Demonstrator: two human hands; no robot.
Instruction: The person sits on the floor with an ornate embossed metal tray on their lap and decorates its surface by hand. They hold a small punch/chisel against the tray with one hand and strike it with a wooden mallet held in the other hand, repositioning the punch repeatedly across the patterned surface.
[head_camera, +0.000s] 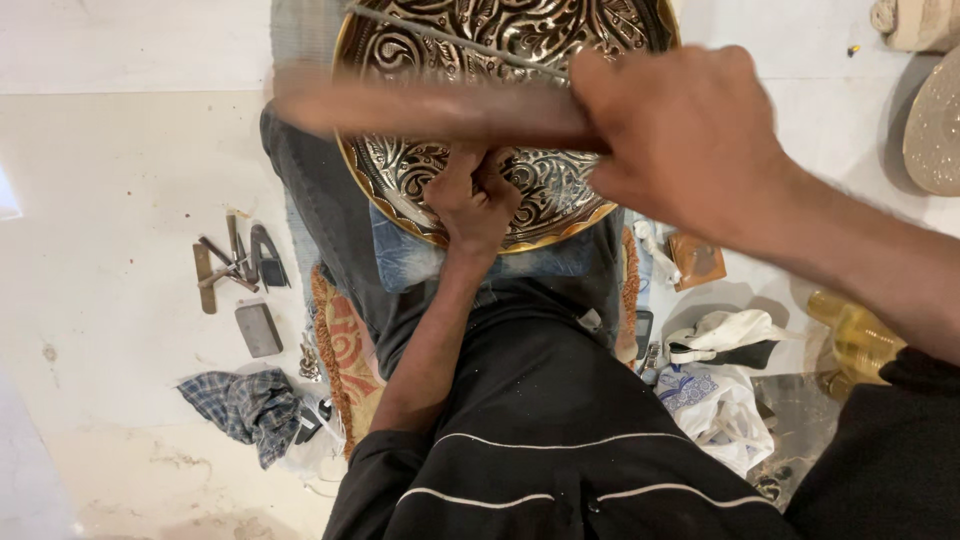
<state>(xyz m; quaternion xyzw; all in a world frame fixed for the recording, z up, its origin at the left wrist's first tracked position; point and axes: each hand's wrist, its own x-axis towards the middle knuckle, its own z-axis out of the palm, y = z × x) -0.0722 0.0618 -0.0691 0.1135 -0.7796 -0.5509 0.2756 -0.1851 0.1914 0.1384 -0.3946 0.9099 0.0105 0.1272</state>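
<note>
Right hand (690, 140), upper right of frame, is closed around a blurred wooden mallet (430, 110) whose long axis runs horizontally leftward over the embossed metal tray (560, 190). Left hand (472, 200), centre frame, is fisted against the tray directly below the mallet; what it grips cannot be made out.

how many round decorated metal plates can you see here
2. One big engraved plate rests on the person's lap under the left hand and right hand. Another round plate lies at the right edge, cut off by the frame. Others may lie outside the view.
</note>
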